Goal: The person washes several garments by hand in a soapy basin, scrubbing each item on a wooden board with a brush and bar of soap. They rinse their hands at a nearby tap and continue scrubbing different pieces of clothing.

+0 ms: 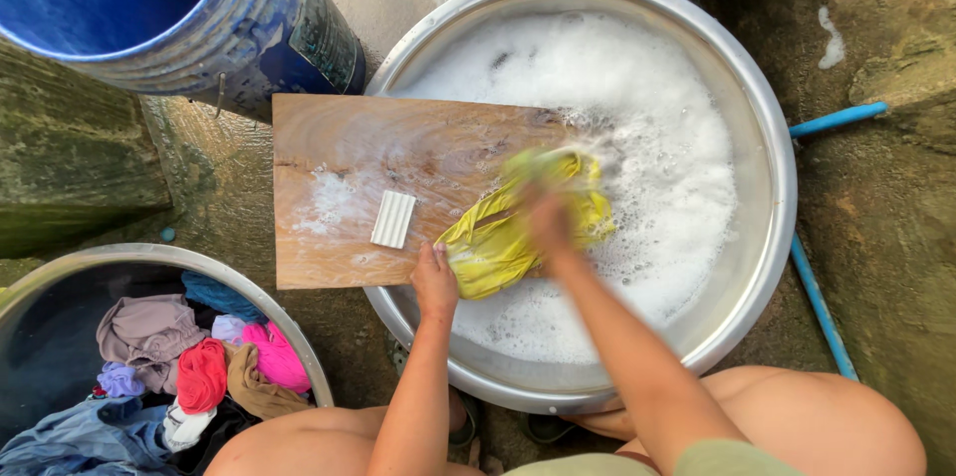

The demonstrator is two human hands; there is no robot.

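Note:
A wet yellow garment (498,237) lies on a wooden washboard (349,152) that slopes into a large metal basin (772,237) full of soapy foam. My left hand (435,282) pins the garment's near edge against the board. My right hand (551,222), blurred by motion, is closed on the cloth's middle. A white ridged bar of soap (393,219) rests on the board just left of the garment.
A big blue barrel (249,38) stands at upper left. A second metal basin (299,357) at lower left holds several coloured clothes. A blue pipe (817,302) runs along the wet concrete ground to the right. My bare knees are at the bottom.

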